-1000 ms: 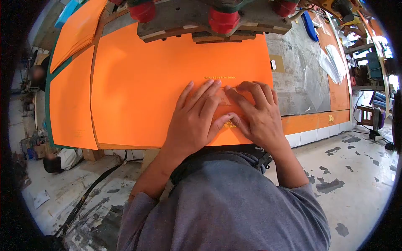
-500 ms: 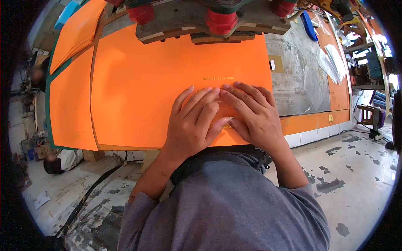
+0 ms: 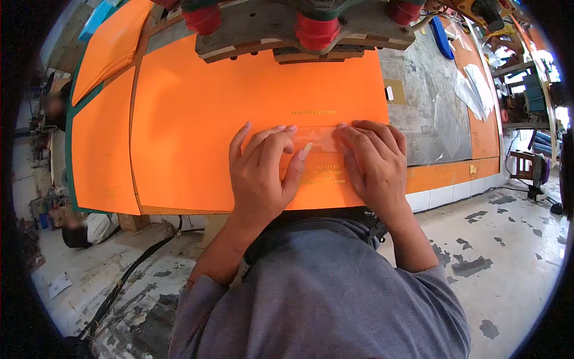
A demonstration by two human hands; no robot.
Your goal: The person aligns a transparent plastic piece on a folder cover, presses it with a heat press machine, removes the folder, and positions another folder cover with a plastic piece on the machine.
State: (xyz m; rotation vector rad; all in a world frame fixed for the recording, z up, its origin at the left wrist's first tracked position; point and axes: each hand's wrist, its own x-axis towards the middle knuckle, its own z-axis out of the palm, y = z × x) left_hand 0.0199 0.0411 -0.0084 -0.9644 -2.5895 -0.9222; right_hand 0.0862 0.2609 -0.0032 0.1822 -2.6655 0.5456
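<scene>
Plastic strip [image 3: 323, 139] runs, long axis sideways, from left hand [image 3: 260, 173] to right hand [image 3: 376, 169], each grip wide.

A black cable [image 3: 127, 276] crosses the pale floor [image 3: 514, 281] (mottled with dark grey patches).

On the large, flat, bright orange paper sheet [image 3: 239, 90], I read one line of small gold capitals [image 3: 313, 112]: "NAMA PESERTA", then a blurred word that seems to end in "DIK". Nearer the counter's front edge, same sheet, I note a block of gold lettering [image 3: 327, 173] in several lines; too blurred for me to transcribe. Faint small lines [image 3: 110, 191] on the left-hand orange paper sheet [image 3: 101, 143]: illegible to me.
</scene>
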